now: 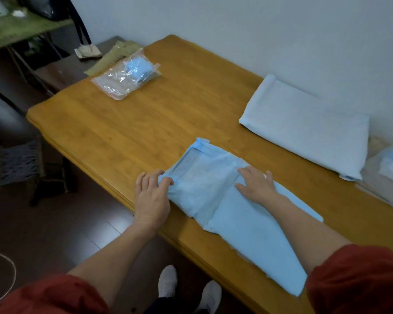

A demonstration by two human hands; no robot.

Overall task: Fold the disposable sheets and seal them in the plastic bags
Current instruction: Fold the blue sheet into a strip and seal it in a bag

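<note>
**Where things lie on the surface**

A long, pale blue, non-woven disposable sheet (pixel 247 234) lies along the near edge of the orange-brown wooden surface (pixel 168 109), its far end folded back over itself. The left hand (pixel 151 196) grips the fold's left edge. The right hand (pixel 256 184) rests flat on its right side. Behind the sheet, against the wall, sits a white folded stack of sheets (pixel 309 128). At the far left corner lies a clear plastic bag (pixel 126 75) with a small folded sheet inside.

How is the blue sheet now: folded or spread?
Partly folded: the blue sheet is a narrow strip, far end doubled back; left hand pinches it, right hand presses it.
</note>
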